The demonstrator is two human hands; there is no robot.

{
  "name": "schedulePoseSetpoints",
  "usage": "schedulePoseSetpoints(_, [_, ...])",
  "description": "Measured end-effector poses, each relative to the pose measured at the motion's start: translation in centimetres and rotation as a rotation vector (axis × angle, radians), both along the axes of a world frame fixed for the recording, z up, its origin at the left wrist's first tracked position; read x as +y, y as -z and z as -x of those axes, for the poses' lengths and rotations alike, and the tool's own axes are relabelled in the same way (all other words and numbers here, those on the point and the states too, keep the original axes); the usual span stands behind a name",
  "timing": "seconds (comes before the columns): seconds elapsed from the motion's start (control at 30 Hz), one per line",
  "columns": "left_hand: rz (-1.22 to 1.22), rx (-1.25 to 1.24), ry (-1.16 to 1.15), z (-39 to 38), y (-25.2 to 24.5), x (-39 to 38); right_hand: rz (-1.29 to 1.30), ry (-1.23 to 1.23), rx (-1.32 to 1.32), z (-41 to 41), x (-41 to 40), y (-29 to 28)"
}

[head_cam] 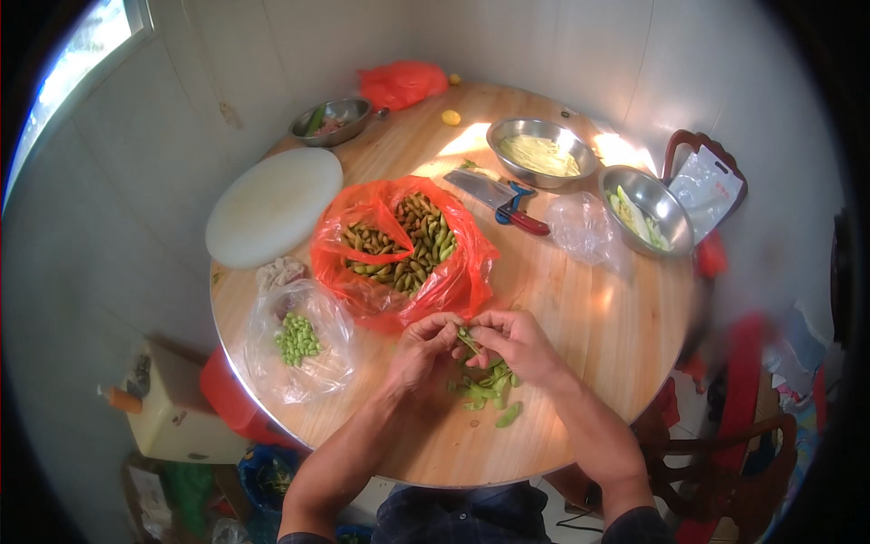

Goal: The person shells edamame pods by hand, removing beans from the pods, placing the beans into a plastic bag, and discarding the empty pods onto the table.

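Between my left hand (429,343) and my right hand (514,340) is a green bean pod (467,338), pinched by the fingertips of both. Partly hidden under the hands, a small heap of green pods and empty shells (493,389) lies on the round wooden table (584,326). Just beyond the hands stands an opened red plastic bag (435,309), full of unshelled soybean pods (414,245), some green and some brownish. To the left of my left hand, shelled green beans (297,340) rest in a clear plastic bag (326,381).
A cleaver (493,197) lies beyond the red bag with a blue peeler (514,202) against it. Steel bowls of cut vegetables, one bowl (540,178) and another bowl (680,224), stand at the right. A white cutting board (275,207) occupies the left, near a steel bowl (333,136).
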State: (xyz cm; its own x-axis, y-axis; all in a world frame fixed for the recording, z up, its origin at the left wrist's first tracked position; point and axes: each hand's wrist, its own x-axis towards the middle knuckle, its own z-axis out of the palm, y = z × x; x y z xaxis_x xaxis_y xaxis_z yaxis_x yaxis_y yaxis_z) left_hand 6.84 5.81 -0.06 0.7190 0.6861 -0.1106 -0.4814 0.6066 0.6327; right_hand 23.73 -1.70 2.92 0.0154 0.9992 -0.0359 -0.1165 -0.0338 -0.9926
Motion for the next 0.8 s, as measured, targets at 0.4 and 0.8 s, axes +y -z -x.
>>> schedulePoseSetpoints(0.4, [-0.167, 0.143, -0.028, 0.2, -0.7, 0.4, -0.064, 0.163, -0.212, 1.2, -0.3, -0.1])
schedulePoseSetpoints(0.8, [-0.129, 0.251, -0.037, 0.4, -0.8, 0.8, -0.029, 0.198, -0.199, 1.3, 0.0, 0.2])
